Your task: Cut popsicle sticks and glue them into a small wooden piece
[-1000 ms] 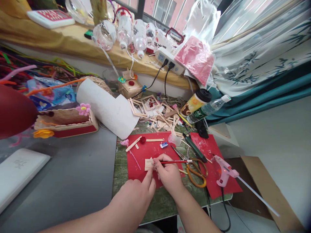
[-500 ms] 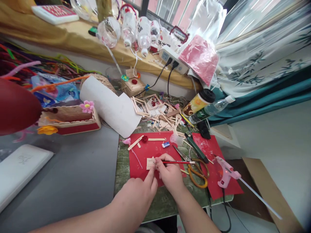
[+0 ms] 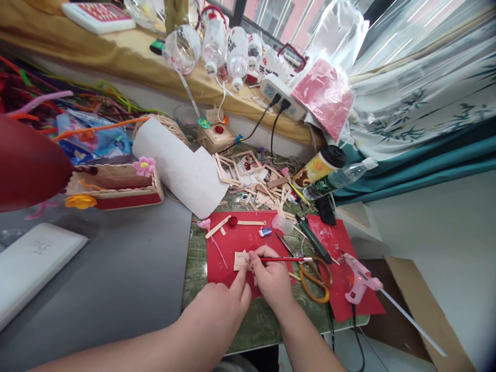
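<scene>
A small pale wooden piece (image 3: pixel 239 260) with faint marks lies on the red sheet (image 3: pixel 219 274). My left hand (image 3: pixel 222 310) presses it with the extended index finger, the other fingers curled under. In my right hand (image 3: pixel 271 276) is a red pencil (image 3: pixel 284 259), pinched near its tip, which is hidden by the fingers at the wooden piece's right edge. Above my hands lie a blue and white eraser (image 3: pixel 265 232), a dark red rose (image 3: pixel 232 221) and craft sticks (image 3: pixel 251 223).
Scissors (image 3: pixel 318 294) with orange handles and a green cutter (image 3: pixel 315 240) lie right of my right hand. Further right is a pink glue gun (image 3: pixel 360 279). Loose sticks (image 3: pixel 267 191), a cup (image 3: pixel 320 168) and a bottle (image 3: pixel 341 178) stand or lie behind. A white paper roll (image 3: pixel 186 165) is back left.
The view has shifted slightly, so the background sits a little further right. My hands, the pencil and the wooden piece keep nearly the same positions.
</scene>
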Motion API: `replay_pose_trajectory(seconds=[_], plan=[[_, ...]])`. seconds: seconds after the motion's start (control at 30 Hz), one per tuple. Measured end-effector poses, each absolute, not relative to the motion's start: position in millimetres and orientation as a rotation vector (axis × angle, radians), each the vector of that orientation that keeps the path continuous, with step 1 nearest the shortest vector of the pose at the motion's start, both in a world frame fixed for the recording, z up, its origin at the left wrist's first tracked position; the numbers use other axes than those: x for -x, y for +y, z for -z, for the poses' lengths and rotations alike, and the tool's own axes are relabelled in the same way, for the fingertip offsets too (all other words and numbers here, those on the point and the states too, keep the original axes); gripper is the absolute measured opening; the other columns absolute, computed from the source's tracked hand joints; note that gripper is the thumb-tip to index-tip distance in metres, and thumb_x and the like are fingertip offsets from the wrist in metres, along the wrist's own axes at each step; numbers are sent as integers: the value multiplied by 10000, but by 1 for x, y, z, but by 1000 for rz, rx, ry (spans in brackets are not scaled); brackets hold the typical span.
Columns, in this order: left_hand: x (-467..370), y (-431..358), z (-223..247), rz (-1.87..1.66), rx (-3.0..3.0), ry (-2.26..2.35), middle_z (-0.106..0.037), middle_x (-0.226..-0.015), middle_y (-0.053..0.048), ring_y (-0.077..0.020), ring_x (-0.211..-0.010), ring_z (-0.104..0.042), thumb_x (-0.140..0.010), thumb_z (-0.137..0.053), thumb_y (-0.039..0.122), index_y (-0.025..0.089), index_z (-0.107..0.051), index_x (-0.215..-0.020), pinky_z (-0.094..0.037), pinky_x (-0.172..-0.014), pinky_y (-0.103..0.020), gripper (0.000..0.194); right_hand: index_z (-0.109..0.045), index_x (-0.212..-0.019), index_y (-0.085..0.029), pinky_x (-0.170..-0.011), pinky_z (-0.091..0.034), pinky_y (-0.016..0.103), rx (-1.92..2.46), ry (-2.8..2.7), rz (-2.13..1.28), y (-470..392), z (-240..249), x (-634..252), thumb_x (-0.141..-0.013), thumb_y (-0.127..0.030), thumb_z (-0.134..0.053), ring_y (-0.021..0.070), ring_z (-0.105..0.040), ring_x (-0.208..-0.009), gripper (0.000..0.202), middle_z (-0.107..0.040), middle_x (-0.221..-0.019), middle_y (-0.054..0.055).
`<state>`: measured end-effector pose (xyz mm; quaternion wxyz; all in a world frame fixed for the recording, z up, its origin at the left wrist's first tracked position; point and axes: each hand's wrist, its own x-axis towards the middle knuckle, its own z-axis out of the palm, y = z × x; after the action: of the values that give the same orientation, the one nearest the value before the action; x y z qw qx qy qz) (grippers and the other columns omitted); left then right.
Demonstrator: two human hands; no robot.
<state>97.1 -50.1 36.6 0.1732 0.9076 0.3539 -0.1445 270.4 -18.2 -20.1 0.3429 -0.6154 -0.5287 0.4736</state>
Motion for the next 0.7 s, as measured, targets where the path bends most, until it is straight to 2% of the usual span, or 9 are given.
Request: replay_pose_trajectory(seconds=[0.37, 0.57, 0.7], plan=[[-98, -50, -35, 405, -2582, 1003, -174, -1628, -325, -241, -621, -721, -876, -600, 200, 102, -405, -1544, -569, -490, -385, 703, -586, -788, -218, -401, -365, 221, 1619, -1414, -1193, -18, 17, -268, -966, -493, -609, 95, -475, -395, 328, -585, -605, -39], [-96, -48, -41, 414, -2560, 986, -245, -1619, -307, -232, -630, -728, -873, -622, 247, 106, -442, -1519, -575, -503, -367, 685, -573, -790, -221, -395, -359, 218, 1623, -1395, -1209, -18, 17, -269, -976, -494, -592, 94, -466, -390, 331, -574, -593, -45], [-96, -49, -38, 398, -2573, 1010, -208, -1626, -305, -241, -646, -735, -862, -634, 258, 106, -448, -1516, -582, -510, -370, 696, -568, -784, -224, -412, -364, 220, 1628, -1495, -1183, -18, 16, -270, -990, -474, -577, 94, -465, -404, 324, -577, -606, -41]])
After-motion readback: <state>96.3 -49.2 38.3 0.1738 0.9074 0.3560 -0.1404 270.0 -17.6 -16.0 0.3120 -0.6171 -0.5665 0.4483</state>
